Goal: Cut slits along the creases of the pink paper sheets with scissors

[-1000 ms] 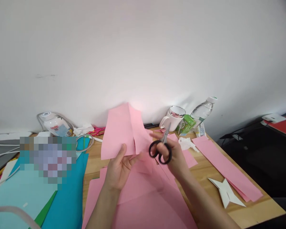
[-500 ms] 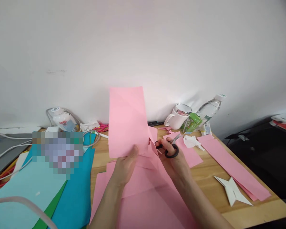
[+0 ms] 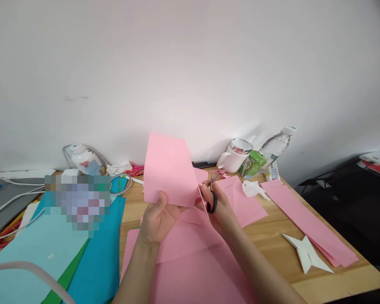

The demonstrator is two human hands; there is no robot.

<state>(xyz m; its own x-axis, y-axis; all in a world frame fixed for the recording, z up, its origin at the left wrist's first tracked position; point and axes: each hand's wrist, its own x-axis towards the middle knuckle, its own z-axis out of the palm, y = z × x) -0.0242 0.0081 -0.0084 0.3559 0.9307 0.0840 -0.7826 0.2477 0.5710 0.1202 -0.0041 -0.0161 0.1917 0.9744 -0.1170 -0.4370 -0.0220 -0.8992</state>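
Observation:
My left hand (image 3: 156, 219) pinches the lower edge of a pink paper sheet (image 3: 167, 169) and holds it upright above the wooden table (image 3: 272, 232). My right hand (image 3: 220, 207) is closed on black-handled scissors (image 3: 213, 198), whose blades point up and away at the sheet's right edge. More pink paper (image 3: 193, 261) lies flat under both forearms.
Blue and green sheets (image 3: 91, 261) lie at left beside cables and a white bottle (image 3: 82, 160). A white mug (image 3: 234, 155), a green carton (image 3: 252, 164) and a water bottle (image 3: 274, 147) stand at the back. Pink strips (image 3: 307, 219) and a white paper star (image 3: 307, 253) lie at right.
The pink sheet first rose, then dropped lower and tilted. My right hand brought the scissors from lying sideways back up against the sheet's right edge.

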